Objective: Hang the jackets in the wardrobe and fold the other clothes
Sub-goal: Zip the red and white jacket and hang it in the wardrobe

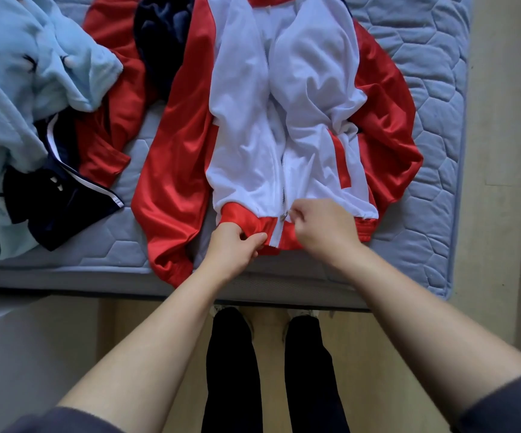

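Red-and-white zip-front satin jacket (253, 135) lies face up on a grey-blue quilted mattress (424, 89), collar away from the person and red hem band right at the near edge.

At far left, a light blue fleece garment (18, 89) is heaped up to the frame's left border. A navy garment with a white stripe (62, 189) pokes out from under it, close to the near edge. Beside it lies a crumpled plain red garment (112, 89), with a dark navy bundle (162, 35) at its upper side, touching the jacket's sleeve. A bare wedge of mattress separates the striped navy piece from the jacket's left sleeve, whose cuff spills over the near edge.

The left hand (234, 248) grips the hem band, thumb on top and fingers curled under. The right hand (324, 229) pinches the fabric beside the small metal zip pull (283, 216), fingers bunched tight. Right of the jacket, a wide bare band of mattress runs to its right edge; past that is pale wooden floor (393, 354).

Count: one jacket, one blue fleece, one red garment, two navy pieces, two hands. Whether the navy pieces belong together, I cannot tell.
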Tool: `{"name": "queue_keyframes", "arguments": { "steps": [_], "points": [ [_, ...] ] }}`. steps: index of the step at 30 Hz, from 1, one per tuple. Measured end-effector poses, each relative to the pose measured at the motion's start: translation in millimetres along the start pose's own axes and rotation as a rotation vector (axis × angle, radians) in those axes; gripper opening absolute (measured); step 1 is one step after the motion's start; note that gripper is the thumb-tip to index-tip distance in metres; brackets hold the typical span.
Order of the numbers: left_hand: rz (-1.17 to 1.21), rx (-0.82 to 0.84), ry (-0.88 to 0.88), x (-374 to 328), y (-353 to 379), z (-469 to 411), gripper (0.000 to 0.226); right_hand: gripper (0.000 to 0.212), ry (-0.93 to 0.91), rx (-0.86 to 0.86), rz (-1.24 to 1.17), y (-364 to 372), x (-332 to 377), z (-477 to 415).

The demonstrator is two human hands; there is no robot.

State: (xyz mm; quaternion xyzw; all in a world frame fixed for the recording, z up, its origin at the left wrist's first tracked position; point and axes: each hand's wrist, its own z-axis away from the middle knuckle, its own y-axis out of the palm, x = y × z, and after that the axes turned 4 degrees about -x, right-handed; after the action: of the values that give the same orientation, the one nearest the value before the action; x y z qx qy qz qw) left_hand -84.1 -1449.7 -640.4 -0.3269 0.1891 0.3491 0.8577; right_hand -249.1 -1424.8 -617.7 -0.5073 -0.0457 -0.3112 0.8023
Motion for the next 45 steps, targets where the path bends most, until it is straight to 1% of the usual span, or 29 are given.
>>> {"name": "queue_keyframes", "arguments": {
  "steps": [2, 4, 7, 9, 11, 12, 13, 14, 15, 16, 17, 18, 19, 20, 21, 22, 24, 26, 28, 29, 31, 33, 34, 35, 36, 39, 42, 43, 45],
  "points": [
    [-0.113, 0.005, 0.0, 11.1, -2.7, 2.6, 0.033, 0.016, -0.061, -0.077, 0.143, -12.2, -4.8, -15.0],
    [-0.153, 0.0, -0.038, 21.1, -3.6, 3.7, 0.037, 0.016, -0.094, -0.14, 0.208, -22.9, -4.7, -29.2],
    [-0.087, -0.003, -0.107, 27.4, -1.5, 2.0, 0.037, 0.016, -0.152, -0.142, 0.218, -28.1, 6.0, -39.5],
    [-0.057, -0.008, -0.145, 25.7, 0.7, 0.2, 0.036, 0.021, -0.186, -0.134, 0.229, -25.6, 12.0, -39.2],
    [-0.046, 0.007, -0.223, 23.4, -0.7, -2.9, 0.032, 0.024, -0.21, -0.134, 0.225, -22.6, 12.8, -37.0],
    [-0.084, 0.032, -0.272, 21.2, -4.3, -4.0, 0.03, 0.023, -0.212, -0.134, 0.221, -21.6, 11.5, -36.0],
    [-0.202, 0.071, -0.305, 17.3, -9.6, -4.6, 0.029, 0.022, -0.212, -0.134, 0.217, -20.8, 9.9, -35.3],
    [-0.396, 0.078, -0.285, 12.7, -15.4, -5.5, 0.03, 0.02, -0.213, -0.136, 0.214, -19.9, 8.7, -34.1],
    [-0.59, 0.026, -0.215, 7.0, -19.9, -6.3, 0.033, 0.019, -0.213, -0.136, 0.211, -19.4, 7.8, -32.7],
    [-0.695, -0.076, -0.106, -0.6, -22.3, -7.1, 0.034, 0.018, -0.215, -0.138, 0.204, -18.9, 7.2, -31.3],
    [-0.706, -0.175, 0.002, -10.4, -22.5, -7.5, 0.033, 0.018, -0.214, -0.142, 0.194, -18.8, 7.0, -30.2],
    [-0.651, -0.256, 0.096, -21.3, -19.6, -7.7, 0.034, 0.018, -0.209, -0.146, 0.183, -19.5, 6.8, -29.7],
    [-0.609, -0.311, 0.169, -32.4, -14.4, -9.1, 0.037, 0.018, -0.201, -0.147, 0.173, -20.7, 6.9, -29.5],
    [-0.61, -0.317, 0.215, -41.5, -8.4, -12.8, 0.04, 0.018, -0.192, -0.149, 0.162, -22.2, 7.0, -29.8],
    [-0.635, -0.277, 0.237, -49.5, -1.8, -15.9, 0.043, 0.019, -0.184, -0.152, 0.151, -24.2, 7.2, -30.5],
    [-0.665, -0.221, 0.254, -53.2, 4.9, -19.8, 0.041, 0.018, -0.179, -0.156, 0.14, -26.7, 7.6, -31.3],
    [-0.697, -0.159, 0.291, -51.7, 13.4, -27.7, 0.026, 0.018, -0.184, -0.167, 0.145, -31.4, 9.0, -32.1],
    [-0.728, -0.111, 0.297, -44.3, 16.2, -32.3, 0.02, 0.016, -0.233, -0.176, 0.213, -34.9, 9.6, -34.8],
    [-0.816, -0.027, 0.274, -32.1, 16.3, -32.3, 0.02, 0.017, -0.254, -0.182, 0.267, -40.5, 11.3, -41.3],
    [-0.868, 0.023, 0.233, -24.6, 14.4, -31.6, 0.022, 0.017, -0.24, -0.199, 0.262, -45.6, 13.1, -46.8],
    [-0.96, 0.121, 0.08, -8.8, 7.0, -30.0, 0.022, 0.017, -0.203, -0.259, 0.209, -58.3, 18.3, -60.6],
    [-1.07, 0.224, -0.072, 0.1, -0.8, -30.4, 0.013, 0.019, -0.186, -0.304, 0.152, -70.8, 21.9, -73.1],
    [-1.113, 0.262, -0.109, -0.6, -4.0, -31.9, 0.014, 0.02, -0.185, -0.304, 0.134, -74.5, 23.3, -77.4],
    [-1.131, 0.265, -0.108, -5.2, -6.2, -34.2, 0.016, 0.021, -0.19, -0.296, 0.128, -76.3, 24.5, -79.7],
    [-1.107, 0.23, -0.067, -12.8, -7.2, -37.8, 0.016, 0.022, -0.198, -0.289, 0.13, -76.4, 25.3, -80.3],
    [-0.866, 0.011, 0.134, -48.3, -8.2, -48.3, 0.029, 0.028, -0.214, -0.289, 0.135, -71.1, 26.2, -77.0],
    [-0.731, -0.174, 0.322, -80.3, -3.3, -58.4, 0.026, 0.027, -0.186, -0.299, 0.095, -69.5, 26.1, -76.6],
    [-0.729, -0.204, 0.344, -86.1, -2.3, -61.6, 0.023, 0.025, -0.169, -0.3, 0.063, -70.7, 26.6, -78.0],
    [-0.757, -0.2, 0.332, -87.8, 0.8, -66.6, 0.024, 0.021, -0.135, -0.312, -0.007, -75.2, 27.9, -81.8]
  ]
}}
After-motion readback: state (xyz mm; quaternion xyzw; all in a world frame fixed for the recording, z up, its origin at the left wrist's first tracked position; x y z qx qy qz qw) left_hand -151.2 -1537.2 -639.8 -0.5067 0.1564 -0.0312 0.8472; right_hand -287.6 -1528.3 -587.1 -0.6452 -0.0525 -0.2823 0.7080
